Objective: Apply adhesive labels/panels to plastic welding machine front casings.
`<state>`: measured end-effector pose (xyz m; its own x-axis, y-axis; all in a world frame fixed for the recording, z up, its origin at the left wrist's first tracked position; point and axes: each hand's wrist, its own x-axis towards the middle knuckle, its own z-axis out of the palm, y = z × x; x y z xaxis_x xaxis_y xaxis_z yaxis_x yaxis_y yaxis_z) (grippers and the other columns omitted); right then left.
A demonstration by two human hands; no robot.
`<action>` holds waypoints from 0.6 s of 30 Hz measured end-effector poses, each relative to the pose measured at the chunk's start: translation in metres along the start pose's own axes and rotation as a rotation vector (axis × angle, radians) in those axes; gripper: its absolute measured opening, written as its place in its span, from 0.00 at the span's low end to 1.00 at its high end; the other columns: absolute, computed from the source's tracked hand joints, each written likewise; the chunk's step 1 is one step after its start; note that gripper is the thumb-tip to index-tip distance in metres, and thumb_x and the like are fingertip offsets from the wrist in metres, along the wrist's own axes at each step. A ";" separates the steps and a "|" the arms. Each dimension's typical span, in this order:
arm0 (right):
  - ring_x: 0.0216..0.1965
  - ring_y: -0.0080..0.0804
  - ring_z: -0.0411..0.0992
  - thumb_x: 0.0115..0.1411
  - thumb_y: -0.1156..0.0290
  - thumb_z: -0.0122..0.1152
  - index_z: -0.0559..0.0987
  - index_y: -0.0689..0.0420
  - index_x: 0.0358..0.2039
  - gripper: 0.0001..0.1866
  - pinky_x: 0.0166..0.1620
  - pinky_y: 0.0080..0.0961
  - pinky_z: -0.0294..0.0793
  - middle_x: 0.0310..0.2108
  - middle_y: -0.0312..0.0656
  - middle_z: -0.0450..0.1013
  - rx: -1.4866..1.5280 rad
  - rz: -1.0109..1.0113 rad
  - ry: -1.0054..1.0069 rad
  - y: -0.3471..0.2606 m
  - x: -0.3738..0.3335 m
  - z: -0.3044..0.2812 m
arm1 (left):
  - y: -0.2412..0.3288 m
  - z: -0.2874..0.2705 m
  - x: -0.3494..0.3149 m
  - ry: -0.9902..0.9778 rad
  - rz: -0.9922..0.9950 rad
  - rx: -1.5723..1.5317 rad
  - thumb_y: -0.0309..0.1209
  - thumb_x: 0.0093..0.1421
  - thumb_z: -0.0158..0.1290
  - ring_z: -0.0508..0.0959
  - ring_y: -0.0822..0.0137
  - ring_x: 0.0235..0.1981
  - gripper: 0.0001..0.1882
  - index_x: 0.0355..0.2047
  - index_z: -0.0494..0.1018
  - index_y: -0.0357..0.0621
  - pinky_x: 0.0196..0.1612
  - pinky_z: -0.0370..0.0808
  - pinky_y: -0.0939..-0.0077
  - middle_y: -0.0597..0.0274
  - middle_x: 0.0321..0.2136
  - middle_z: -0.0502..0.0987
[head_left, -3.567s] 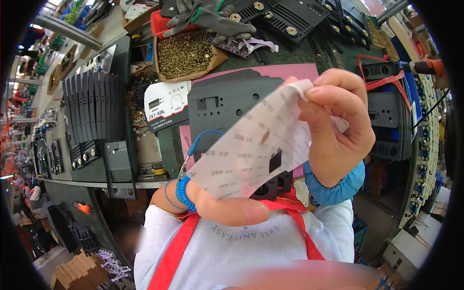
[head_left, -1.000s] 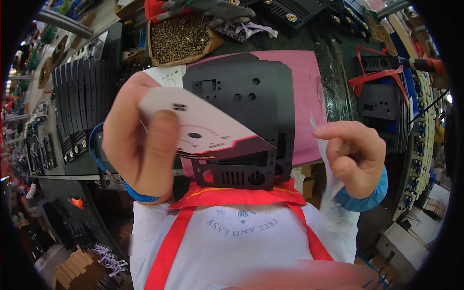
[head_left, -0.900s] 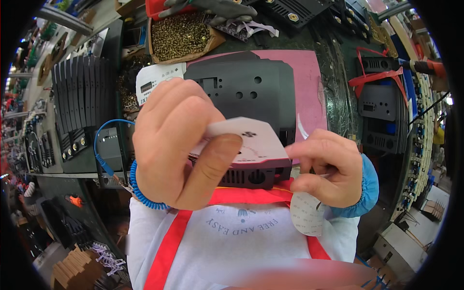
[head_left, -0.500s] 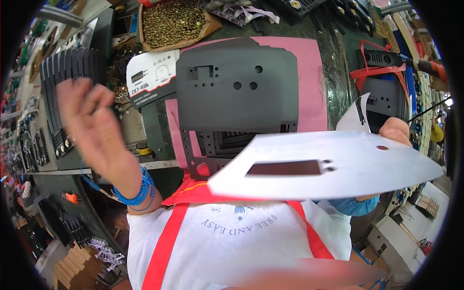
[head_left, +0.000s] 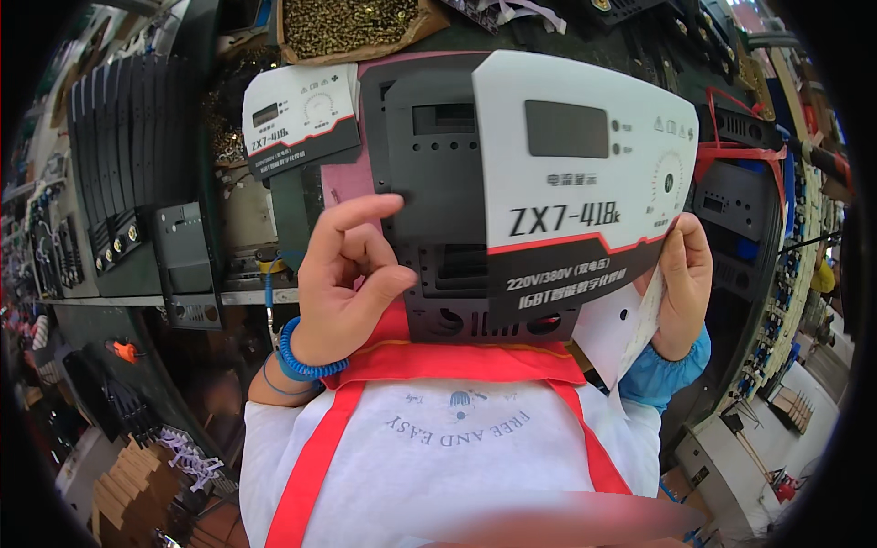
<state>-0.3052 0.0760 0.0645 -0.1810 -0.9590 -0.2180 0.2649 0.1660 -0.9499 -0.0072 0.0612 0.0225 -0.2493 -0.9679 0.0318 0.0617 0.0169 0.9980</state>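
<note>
My right hand pinches the lower right edge of a printed panel sticker. The sticker is white above and black below, with a red line between and a dark window. Below it, next to that hand, hangs a white sheet, partly hidden. My left hand holds nothing; its index finger and thumb are apart, left of the sticker. Behind both lies a dark grey metal panel with cut-outs, mostly covered by the sticker. At its left sits another printed sticker.
Several dark panels stand in a row at the left. A tray of brass fittings is at the back. Pink sheeting lies under the work. More grey panels with red straps stand at the right.
My right hand has brought the sticker up and left, turning its printed side toward view. My left hand has moved right, from the row of panels to beside the sticker.
</note>
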 end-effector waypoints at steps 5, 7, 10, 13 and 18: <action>0.23 0.10 0.61 0.61 0.71 0.55 0.73 0.60 0.34 0.06 0.26 0.10 0.58 0.25 0.29 0.70 -0.239 -0.022 0.014 -0.008 0.002 0.026 | -0.003 0.002 0.003 0.022 -0.308 -0.270 0.58 0.64 0.27 0.50 0.83 0.14 0.37 0.37 0.72 0.35 0.17 0.47 0.86 0.75 0.14 0.57; 0.23 0.10 0.61 0.59 0.72 0.58 0.73 0.60 0.33 0.06 0.27 0.09 0.58 0.24 0.28 0.68 -0.452 -0.005 0.031 -0.008 0.004 0.036 | -0.001 0.004 0.005 0.021 -0.197 -0.199 0.55 0.65 0.29 0.51 0.83 0.14 0.34 0.35 0.72 0.35 0.17 0.47 0.87 0.74 0.14 0.59; 0.23 0.10 0.60 0.57 0.73 0.60 0.73 0.60 0.32 0.06 0.27 0.09 0.57 0.22 0.27 0.66 -0.557 -0.034 0.060 -0.009 0.007 0.047 | -0.002 0.008 0.009 0.072 -0.196 -0.155 0.42 0.64 0.43 0.57 0.83 0.16 0.21 0.28 0.71 0.33 0.18 0.52 0.87 0.71 0.16 0.64; 0.23 0.10 0.59 0.56 0.74 0.61 0.73 0.61 0.31 0.06 0.27 0.09 0.56 0.21 0.27 0.65 -0.645 -0.047 0.088 -0.009 0.008 0.050 | 0.010 0.010 0.015 0.162 -0.324 -0.138 0.31 0.60 0.51 0.62 0.84 0.19 0.14 0.22 0.70 0.33 0.18 0.56 0.86 0.69 0.16 0.68; 0.21 0.10 0.56 0.53 0.76 0.63 0.73 0.61 0.28 0.07 0.26 0.09 0.53 0.19 0.26 0.63 -0.730 -0.036 0.111 -0.014 0.008 0.048 | 0.013 0.009 0.022 0.110 -0.375 -0.068 0.31 0.60 0.51 0.64 0.78 0.16 0.15 0.19 0.70 0.34 0.19 0.59 0.82 0.65 0.13 0.68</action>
<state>-0.2649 0.0551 0.0872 -0.2830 -0.9442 -0.1683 -0.4334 0.2824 -0.8558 -0.0208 0.0426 0.0362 -0.1618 -0.9248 -0.3444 0.0508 -0.3563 0.9330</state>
